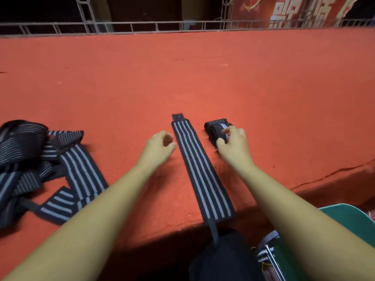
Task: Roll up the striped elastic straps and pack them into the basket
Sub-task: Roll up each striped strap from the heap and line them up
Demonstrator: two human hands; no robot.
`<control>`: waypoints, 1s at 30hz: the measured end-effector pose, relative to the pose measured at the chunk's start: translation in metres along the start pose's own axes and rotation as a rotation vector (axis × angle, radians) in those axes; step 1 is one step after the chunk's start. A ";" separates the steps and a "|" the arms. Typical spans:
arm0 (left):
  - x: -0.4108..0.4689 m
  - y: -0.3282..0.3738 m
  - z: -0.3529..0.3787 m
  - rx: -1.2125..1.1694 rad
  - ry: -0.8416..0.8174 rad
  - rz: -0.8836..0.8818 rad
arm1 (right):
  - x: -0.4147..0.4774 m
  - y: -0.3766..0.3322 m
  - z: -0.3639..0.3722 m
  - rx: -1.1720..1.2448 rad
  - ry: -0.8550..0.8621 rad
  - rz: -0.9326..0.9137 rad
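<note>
A black, white-striped flat strap (203, 169) lies at centre frame on the red table (203, 67), long axis running bottom to top, as the right hand (233, 145) grips a rolled strap (213, 128) beside it, left hand (160, 147) loosely curled, empty.

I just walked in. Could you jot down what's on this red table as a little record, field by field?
surface: table under red cloth
flat strap: laid out straight, near end hanging over the table edge
rolled strap: right of the flat one
pile: unrolled straps heaped at far left
left hand: empty, fingers loosely curled, beside the flat strap
right hand: grips the rolled strap
</note>
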State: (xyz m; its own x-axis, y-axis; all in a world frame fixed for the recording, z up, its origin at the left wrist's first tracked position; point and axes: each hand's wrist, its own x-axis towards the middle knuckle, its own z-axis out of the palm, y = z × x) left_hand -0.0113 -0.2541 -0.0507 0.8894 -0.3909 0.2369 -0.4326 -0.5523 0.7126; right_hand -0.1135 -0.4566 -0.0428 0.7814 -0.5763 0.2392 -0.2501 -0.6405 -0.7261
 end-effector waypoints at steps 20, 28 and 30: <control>-0.138 -0.168 -0.156 0.203 0.156 -0.301 | -0.116 -0.173 0.200 0.212 -0.734 0.027; -0.128 -0.118 -0.144 -0.336 0.135 -0.317 | -0.079 -0.186 0.140 0.781 -0.798 0.181; -0.128 -0.101 -0.140 -0.369 0.018 -0.225 | -0.065 -0.190 0.122 0.870 -0.747 0.195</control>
State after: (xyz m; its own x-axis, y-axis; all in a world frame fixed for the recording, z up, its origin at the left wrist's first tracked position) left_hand -0.0609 -0.0452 -0.0600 0.9592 -0.2766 0.0579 -0.1489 -0.3207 0.9354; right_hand -0.0469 -0.2355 0.0012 0.9880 0.0014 -0.1543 -0.1526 0.1578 -0.9756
